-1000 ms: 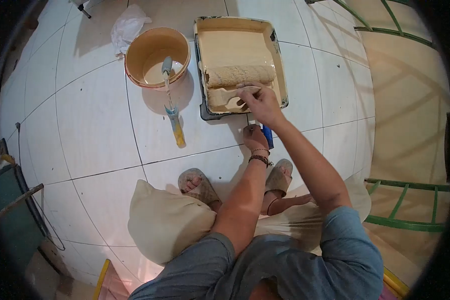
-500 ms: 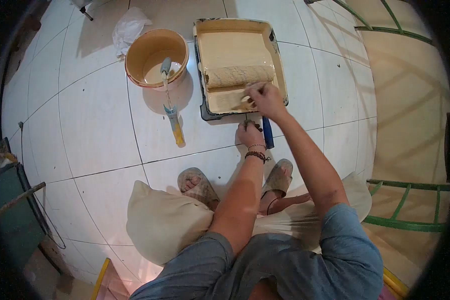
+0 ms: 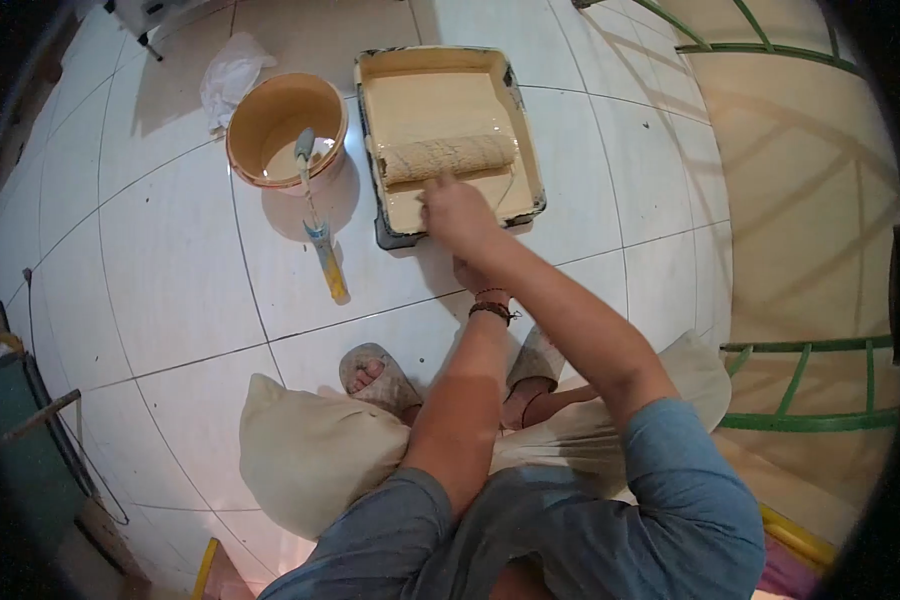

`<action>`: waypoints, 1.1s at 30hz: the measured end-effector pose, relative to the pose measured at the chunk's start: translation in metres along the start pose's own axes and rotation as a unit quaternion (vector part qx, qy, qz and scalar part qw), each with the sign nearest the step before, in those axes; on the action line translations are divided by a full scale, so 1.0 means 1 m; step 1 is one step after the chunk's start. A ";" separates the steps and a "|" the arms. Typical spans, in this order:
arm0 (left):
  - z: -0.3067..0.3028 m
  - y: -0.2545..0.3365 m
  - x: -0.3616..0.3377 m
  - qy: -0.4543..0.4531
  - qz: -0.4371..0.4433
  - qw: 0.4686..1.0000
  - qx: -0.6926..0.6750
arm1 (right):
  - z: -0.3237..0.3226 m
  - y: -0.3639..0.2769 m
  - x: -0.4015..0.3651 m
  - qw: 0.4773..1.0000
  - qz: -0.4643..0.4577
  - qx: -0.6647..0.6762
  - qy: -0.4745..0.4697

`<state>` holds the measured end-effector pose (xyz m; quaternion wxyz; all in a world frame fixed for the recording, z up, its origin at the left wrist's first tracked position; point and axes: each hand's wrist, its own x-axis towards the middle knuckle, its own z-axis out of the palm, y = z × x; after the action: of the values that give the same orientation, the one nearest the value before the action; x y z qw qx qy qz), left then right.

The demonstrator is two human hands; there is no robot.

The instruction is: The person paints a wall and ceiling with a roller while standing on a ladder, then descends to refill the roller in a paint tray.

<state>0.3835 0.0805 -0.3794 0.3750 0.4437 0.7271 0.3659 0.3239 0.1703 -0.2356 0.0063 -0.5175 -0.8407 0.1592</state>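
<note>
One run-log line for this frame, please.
right hand: over near end of paint tray, by roller | left hand: mostly hidden under right arm | bucket with brush: left of paint tray

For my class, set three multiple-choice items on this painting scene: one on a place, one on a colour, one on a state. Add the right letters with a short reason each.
1. Where does the paint roller lie?
A. in the bucket
B. in the tray
C. on the railing

2. What colour is the railing?
A. red
B. white
C. green

3. How does the brush rest?
A. leaning, head in the bucket, handle end on the floor
B. flat in the tray
C. hanging from the railing

Answers:
1 B, the roller lies across the tray's slope.
2 C, its bars show green against the wall.
3 A, its handle slants over the bucket's rim down to the tiles.
</note>
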 end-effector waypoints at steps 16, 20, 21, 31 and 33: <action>-0.030 0.060 -0.023 -0.049 -0.304 0.868 -0.388 | -0.142 0.120 -0.060 0.817 0.261 0.486 0.167; -0.009 0.039 -0.025 0.127 -0.165 0.970 -0.123 | -0.126 0.137 -0.066 0.819 0.287 0.464 0.176; -0.013 0.041 -0.025 0.126 -0.163 0.971 -0.121 | -0.118 0.138 -0.066 0.825 0.294 0.452 0.166; 0.004 0.018 -0.021 0.129 -0.160 0.965 -0.163 | -0.054 0.139 -0.067 0.791 0.289 0.521 0.139; 0.011 0.010 -0.019 0.107 -0.187 0.958 -0.192 | -0.051 0.144 -0.067 0.781 0.296 0.529 0.152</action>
<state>0.4030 0.0683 -0.3718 0.4351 0.1781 0.7488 0.4673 0.4889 0.1843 -0.2163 0.3590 -0.6735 -0.4185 0.4924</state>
